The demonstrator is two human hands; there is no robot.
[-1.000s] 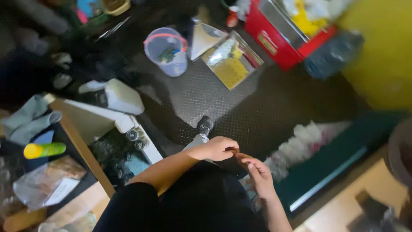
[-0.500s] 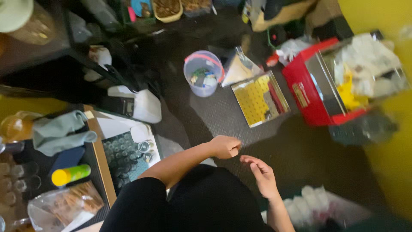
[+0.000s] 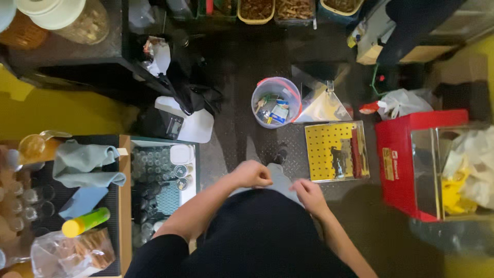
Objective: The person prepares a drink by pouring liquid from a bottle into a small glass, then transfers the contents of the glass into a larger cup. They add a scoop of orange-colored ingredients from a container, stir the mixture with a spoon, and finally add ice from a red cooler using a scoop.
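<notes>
Seen from above, a person in a dark top stands on a dark studded floor with both hands raised in front of the waist, a small gap between them. The left hand is curled into a loose fist and the right hand has its fingers bent inward; whether either holds anything cannot be told. Ahead of the hands on the floor are a clear bucket with a red rim and a yellow perforated tray, with a red box off to the right. To the left, a worktop carries a grey cloth, a yellow-capped green can and a bag of snacks
</notes>
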